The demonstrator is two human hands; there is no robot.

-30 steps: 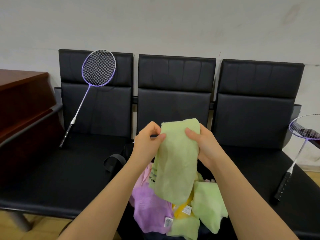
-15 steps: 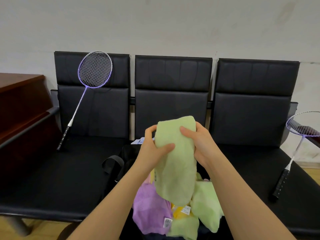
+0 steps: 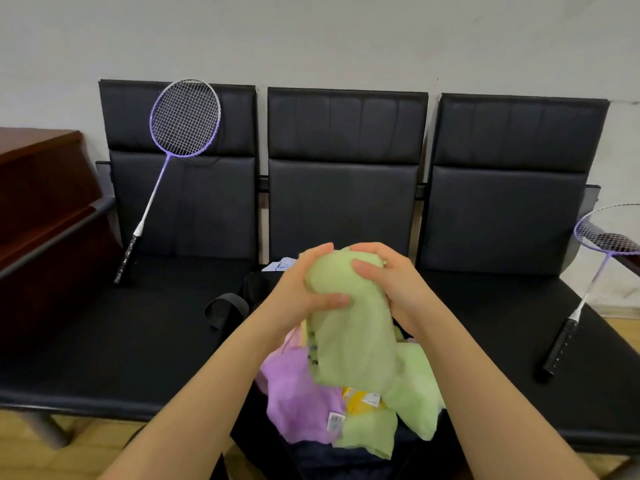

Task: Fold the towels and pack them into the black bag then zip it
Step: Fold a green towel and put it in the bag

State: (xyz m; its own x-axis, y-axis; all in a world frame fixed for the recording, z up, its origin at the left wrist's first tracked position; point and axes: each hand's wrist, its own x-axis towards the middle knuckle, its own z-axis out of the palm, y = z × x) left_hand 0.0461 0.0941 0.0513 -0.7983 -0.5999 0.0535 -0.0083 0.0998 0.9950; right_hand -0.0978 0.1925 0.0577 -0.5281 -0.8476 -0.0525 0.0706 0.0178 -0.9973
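Both hands hold one light green towel [image 3: 353, 341] up in front of the middle seat. My left hand [image 3: 304, 292] grips its left side with the thumb across the front. My right hand [image 3: 388, 278] grips the top right, fingers curled over the cloth. The towel's lower part hangs down over a heap of towels: a purple towel [image 3: 298, 400], a yellow towel [image 3: 360, 403] and more green towels [image 3: 415, 393]. The heap lies on the black bag [image 3: 252, 289], whose strap loops out to the left; most of the bag is hidden.
A black three-seat bench [image 3: 104, 334] runs along the wall. One purple badminton racket [image 3: 173, 161] leans on the left seat back, another racket [image 3: 588, 282] lies on the right seat. A brown wooden cabinet [image 3: 38, 202] stands at the left. A pale blue item [image 3: 282, 264] peeks out behind the hands.
The hands have closed in on each other, bunching the towel's top between them. The left thumb now lies across the towel's front, lower down.
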